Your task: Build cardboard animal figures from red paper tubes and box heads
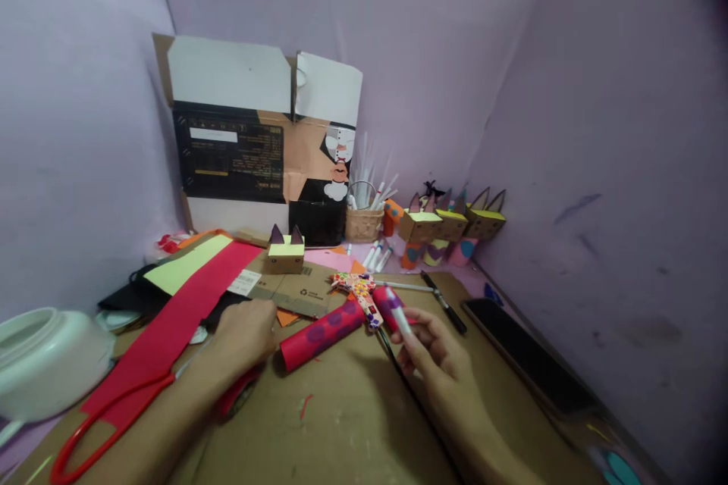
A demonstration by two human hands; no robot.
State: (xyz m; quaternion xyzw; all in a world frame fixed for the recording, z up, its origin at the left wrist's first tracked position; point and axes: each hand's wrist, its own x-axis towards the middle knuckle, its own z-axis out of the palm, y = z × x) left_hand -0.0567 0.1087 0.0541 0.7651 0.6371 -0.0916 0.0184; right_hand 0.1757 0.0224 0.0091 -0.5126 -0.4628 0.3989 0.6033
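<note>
My right hand (pixel 435 356) pinches a white marker (pixel 401 318) with a purple end, tilted up beside a short red tube (pixel 387 303). Left of it, my left hand (pixel 247 330) is curled with its fingers turned from view; anything inside is hidden. Between the hands lies a longer red roll (pixel 324 333) with purple spots. A colourful patterned shape (pixel 359 292) rests against its far end. Partly beneath my left forearm is another red piece (pixel 242 392). Red-handled scissors (pixel 117 424) lie by that arm, next to a long red paper strip (pixel 176 318).
At the back stand an opened carton (pixel 230 151) and a basket (pixel 364 226) of white sticks. Eared cardboard heads (pixel 421 227) line the right rear; another eared box (pixel 286 256) sits nearer. A phone (pixel 528 356), black pen (pixel 447 307) and white pot (pixel 51 364) flank the cardboard.
</note>
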